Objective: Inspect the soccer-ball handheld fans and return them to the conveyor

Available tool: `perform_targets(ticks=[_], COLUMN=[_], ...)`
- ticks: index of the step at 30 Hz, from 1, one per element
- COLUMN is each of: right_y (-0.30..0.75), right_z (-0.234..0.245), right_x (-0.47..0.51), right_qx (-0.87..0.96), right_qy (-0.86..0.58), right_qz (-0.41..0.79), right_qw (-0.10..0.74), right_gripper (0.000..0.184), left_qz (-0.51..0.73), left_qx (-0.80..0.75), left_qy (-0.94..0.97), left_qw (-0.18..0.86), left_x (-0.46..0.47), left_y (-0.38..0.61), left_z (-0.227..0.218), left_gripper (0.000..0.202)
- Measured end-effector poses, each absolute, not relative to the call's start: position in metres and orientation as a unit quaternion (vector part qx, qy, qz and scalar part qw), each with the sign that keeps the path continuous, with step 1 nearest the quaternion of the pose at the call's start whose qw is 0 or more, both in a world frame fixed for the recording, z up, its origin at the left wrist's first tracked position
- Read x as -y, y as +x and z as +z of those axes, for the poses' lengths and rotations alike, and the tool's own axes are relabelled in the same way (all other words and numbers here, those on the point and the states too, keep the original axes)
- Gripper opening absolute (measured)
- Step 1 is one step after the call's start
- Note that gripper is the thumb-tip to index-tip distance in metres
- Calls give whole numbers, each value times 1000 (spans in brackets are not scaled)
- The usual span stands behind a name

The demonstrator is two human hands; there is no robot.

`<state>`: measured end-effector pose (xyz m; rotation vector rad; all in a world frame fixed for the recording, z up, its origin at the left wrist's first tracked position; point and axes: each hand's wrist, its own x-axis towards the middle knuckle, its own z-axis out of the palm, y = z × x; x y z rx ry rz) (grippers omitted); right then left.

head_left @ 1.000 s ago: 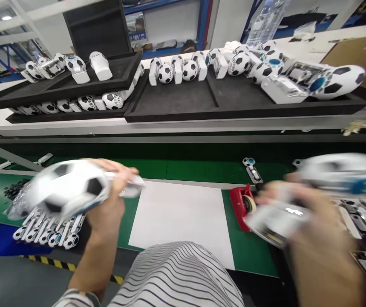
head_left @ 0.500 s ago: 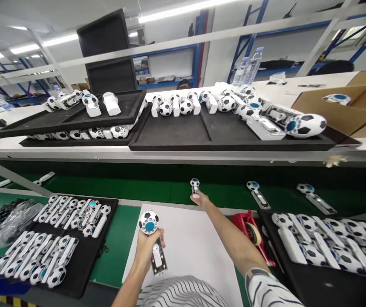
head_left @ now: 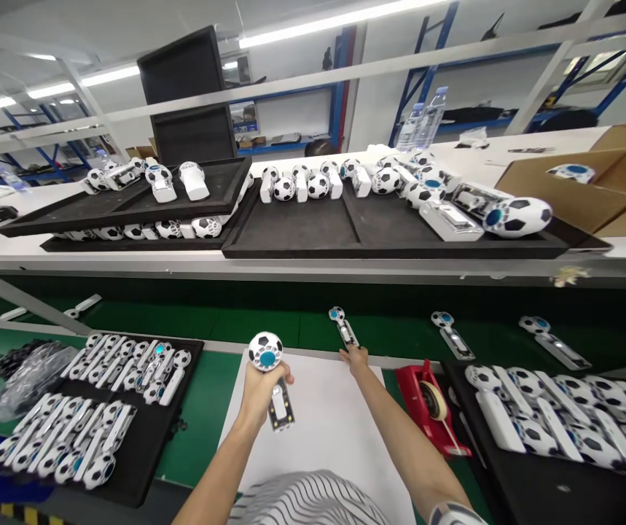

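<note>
My left hand (head_left: 261, 390) is closed around a small white device with a football-patterned head (head_left: 267, 352) and holds it upright over the white sheet (head_left: 323, 423). My right hand (head_left: 356, 356) is stretched forward to the far edge of the sheet. Its fingertips lie just behind a second football-headed device (head_left: 342, 326) that rests on the green belt (head_left: 236, 324). The right hand's fingers are extended and hold nothing.
A black tray (head_left: 143, 452) of several such devices lies at the left, another tray (head_left: 514, 467) at the right. A red tape dispenser (head_left: 427, 401) stands beside the sheet. Two more devices (head_left: 451, 332) lie on the belt. Black trays (head_left: 345, 233) with more devices fill the shelf behind.
My right hand has let go of the device on the belt and drawn back a little. My left hand has raised its device slightly. A second ago both hands were close to the camera.
</note>
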<state>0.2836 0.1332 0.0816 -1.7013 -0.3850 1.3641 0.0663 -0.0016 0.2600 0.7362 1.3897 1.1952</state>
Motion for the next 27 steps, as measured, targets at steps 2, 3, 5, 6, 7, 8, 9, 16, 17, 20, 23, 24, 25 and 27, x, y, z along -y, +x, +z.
perform_targets(ticks=[2,3,5,6,7,8,9,16,17,20,23,24,25,27], right_y=[272,264,246,238,230,223,218,219,221,220,215,214,213,214], right_z=[102,115,145,162,179,195,209,247,247,251,254,255,256,257], right_x=[-112,-98,-65,-47,-29,-12,2,34,35,40,47,48,49,49], right_qx=[190,213,270,302,329,361,413,509,517,530,528,527,527,526], right_qy=[-658,-634,-561,-513,-468,-417,-349,-287,-288,-319,-374,-385,-392,-393], right_qz=[566,584,634,666,692,712,721,684,677,643,588,575,565,558], right_qw=[458,460,459,450,441,435,433,437,437,452,485,494,499,508], right_gripper=[35,34,33,35,40,44,45,41,41,40,40,40,41,42], left_qz=[512,513,511,510,509,508,509,520,521,527,539,542,545,547], left_qx=[-567,-556,-536,-528,-521,-515,-511,-511,-512,-516,-529,-530,-528,-520], left_qy=[323,331,351,361,371,380,386,397,397,395,393,394,397,405], left_qw=[559,564,572,575,576,576,575,557,556,548,525,520,516,516], left_x=[-6,-9,-14,-16,-18,-18,-18,-10,-9,-3,2,3,4,5], left_y=[70,72,77,80,82,85,88,102,104,108,114,115,117,118], left_z=[270,275,285,290,295,299,303,317,319,325,329,331,331,332], left_gripper=[9,9,9,9,8,8,9,12,13,15,17,17,17,16])
